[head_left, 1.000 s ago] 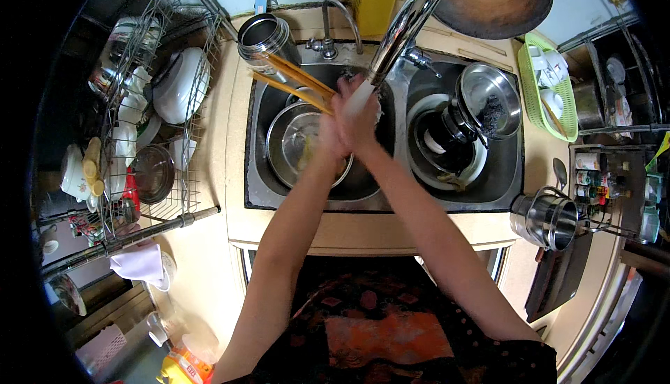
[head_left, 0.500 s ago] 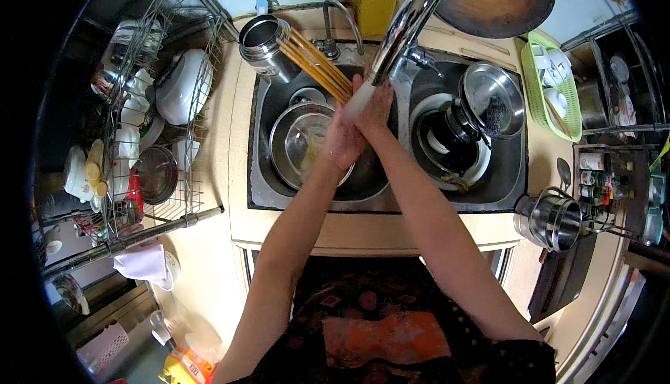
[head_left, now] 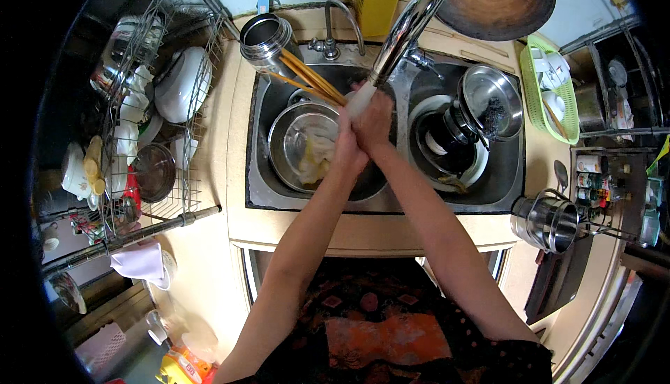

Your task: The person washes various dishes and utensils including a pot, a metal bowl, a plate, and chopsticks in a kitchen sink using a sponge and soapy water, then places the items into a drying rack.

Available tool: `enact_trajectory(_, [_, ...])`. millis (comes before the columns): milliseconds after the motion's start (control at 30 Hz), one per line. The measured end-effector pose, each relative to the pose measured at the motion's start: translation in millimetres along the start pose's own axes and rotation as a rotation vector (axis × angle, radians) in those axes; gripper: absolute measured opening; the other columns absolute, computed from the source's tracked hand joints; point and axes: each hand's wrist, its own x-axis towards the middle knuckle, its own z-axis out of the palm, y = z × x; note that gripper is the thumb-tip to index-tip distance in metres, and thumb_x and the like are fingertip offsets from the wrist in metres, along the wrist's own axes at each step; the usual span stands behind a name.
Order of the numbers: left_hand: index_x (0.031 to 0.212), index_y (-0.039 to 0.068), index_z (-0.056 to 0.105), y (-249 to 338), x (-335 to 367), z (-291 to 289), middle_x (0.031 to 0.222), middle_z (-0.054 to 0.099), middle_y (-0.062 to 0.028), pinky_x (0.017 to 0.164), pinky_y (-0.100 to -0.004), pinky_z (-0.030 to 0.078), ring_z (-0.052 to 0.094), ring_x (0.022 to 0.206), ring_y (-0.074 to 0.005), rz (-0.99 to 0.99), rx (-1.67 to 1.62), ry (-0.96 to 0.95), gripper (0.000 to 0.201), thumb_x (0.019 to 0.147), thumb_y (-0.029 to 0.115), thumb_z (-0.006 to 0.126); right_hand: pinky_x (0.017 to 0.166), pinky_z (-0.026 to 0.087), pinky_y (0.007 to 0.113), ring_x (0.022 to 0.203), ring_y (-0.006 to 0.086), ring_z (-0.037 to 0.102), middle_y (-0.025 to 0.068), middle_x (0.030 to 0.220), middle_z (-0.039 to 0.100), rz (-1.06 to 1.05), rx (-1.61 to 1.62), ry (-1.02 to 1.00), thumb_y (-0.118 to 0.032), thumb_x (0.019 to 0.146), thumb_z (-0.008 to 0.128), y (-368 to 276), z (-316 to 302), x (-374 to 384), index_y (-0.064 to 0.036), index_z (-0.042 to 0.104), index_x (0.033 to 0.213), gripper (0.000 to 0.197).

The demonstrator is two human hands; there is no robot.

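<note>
A bundle of wooden chopsticks (head_left: 310,80) slants up to the left from between my two hands. My left hand (head_left: 348,143) is closed on them from below, palm against the other hand. Curled over the chopsticks' hidden lower ends, my right hand (head_left: 374,115) presses against the left. A stream of water (head_left: 361,100) falls from the chrome faucet (head_left: 412,21) onto both hands. Under the chopsticks, a steel basin (head_left: 279,150) stands in the left sink with pale, yellowish scraps (head_left: 314,157) in it.
In the right sink (head_left: 513,174) are stacked bowls and a steel pan (head_left: 488,91). An open steel canister (head_left: 267,40) stands behind the left sink. Right of the sinks are a green basket (head_left: 536,91) and steel pots (head_left: 551,220). A wire dish rack (head_left: 185,195) is at left.
My right hand's fingers have curled in from a straighter pose. The chopsticks have slid lower and fanned apart, with one splayed to the left. Water still runs.
</note>
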Motion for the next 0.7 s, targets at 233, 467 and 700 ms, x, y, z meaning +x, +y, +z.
enact_trajectory(233, [0.116,0.007,0.046,-3,-5,-45,0.104,0.053,-0.0069,0.074,-0.0296,0.043,0.051,0.096,-0.0184,-0.029,0.531,0.103,0.059,0.087,0.057,0.034,0.066,0.045,0.034,0.078,0.0192,0.056,0.0067,0.084,0.057,0.35,0.934,-0.4,-0.025,0.084,0.055,-23,-8,19,-0.0014,0.053,0.101,0.029])
enact_trajectory(467, [0.128,0.006,0.036,3,0,-29,0.123,0.045,-0.0127,0.092,-0.0378,0.036,0.044,0.113,-0.0242,-0.011,-0.161,-0.033,0.063,0.089,0.055,0.031,0.071,0.046,0.043,0.079,0.0383,0.058,0.0167,0.084,0.061,0.186,0.47,-0.191,-0.026,0.082,0.054,-55,-17,2,0.0024,0.05,0.105,0.037])
enact_trajectory(700, [0.136,0.015,0.026,21,9,-25,0.137,0.032,-0.0064,0.103,-0.0383,0.025,0.032,0.124,-0.0244,0.209,0.258,-0.305,0.049,0.092,0.036,0.032,0.098,0.021,0.055,0.122,0.0418,0.029,0.028,0.13,0.033,-0.054,-0.121,-0.054,-0.028,0.085,0.05,-75,-17,-8,0.0003,0.038,0.126,0.051])
